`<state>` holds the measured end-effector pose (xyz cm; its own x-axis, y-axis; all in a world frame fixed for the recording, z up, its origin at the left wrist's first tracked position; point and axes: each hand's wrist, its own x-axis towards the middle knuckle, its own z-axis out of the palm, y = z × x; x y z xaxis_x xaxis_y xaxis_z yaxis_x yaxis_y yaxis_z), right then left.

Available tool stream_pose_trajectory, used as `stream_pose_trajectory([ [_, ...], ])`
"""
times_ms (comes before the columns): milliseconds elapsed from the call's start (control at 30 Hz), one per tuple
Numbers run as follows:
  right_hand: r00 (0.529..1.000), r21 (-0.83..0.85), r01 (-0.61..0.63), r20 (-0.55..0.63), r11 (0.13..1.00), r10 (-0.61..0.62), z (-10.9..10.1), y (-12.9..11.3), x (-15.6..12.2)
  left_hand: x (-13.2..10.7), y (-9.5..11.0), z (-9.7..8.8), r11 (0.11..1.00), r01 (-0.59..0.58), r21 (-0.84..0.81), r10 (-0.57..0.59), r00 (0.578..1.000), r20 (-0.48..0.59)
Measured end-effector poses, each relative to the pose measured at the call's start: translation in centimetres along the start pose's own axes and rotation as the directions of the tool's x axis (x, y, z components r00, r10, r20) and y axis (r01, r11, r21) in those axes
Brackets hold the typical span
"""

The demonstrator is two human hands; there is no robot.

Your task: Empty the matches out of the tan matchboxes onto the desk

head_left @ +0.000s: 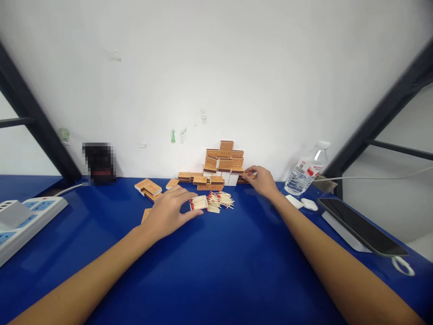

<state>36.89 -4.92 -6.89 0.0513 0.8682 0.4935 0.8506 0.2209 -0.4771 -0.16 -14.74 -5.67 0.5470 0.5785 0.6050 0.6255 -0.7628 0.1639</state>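
My left hand rests on the blue table, its fingers closed around a small open tray of red-tipped matches. Beside the tray lies a loose heap of matches. My right hand reaches to the back, fingers pinched on an orange matchbox at the right foot of a stacked pile of matchboxes against the wall. More orange matchboxes lie scattered left of the pile.
A water bottle stands at the back right, with a white earbud case and a dark tablet in front of it. A white power strip sits at the left edge. Dark frame posts flank both sides.
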Motion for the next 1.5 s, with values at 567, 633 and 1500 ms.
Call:
stream_pose_trajectory([
  [567,0.695,0.441,-0.094,0.671,0.893,-0.258,-4.2,-11.5,-6.3,0.1,1.0,0.2,0.989,-0.063,-0.137,0.069,0.997,0.038],
  [633,0.686,0.517,-0.163,0.671,0.841,-0.280,-3.2,-12.7,-7.2,0.0,1.2,0.4,0.987,-0.051,-0.153,0.059,0.997,0.052],
  [1500,0.849,0.446,-0.451,0.482,0.773,0.218,-1.5,-6.6,-4.7,0.3,0.7,-0.1,0.997,-0.044,0.070,0.046,0.999,-0.020],
])
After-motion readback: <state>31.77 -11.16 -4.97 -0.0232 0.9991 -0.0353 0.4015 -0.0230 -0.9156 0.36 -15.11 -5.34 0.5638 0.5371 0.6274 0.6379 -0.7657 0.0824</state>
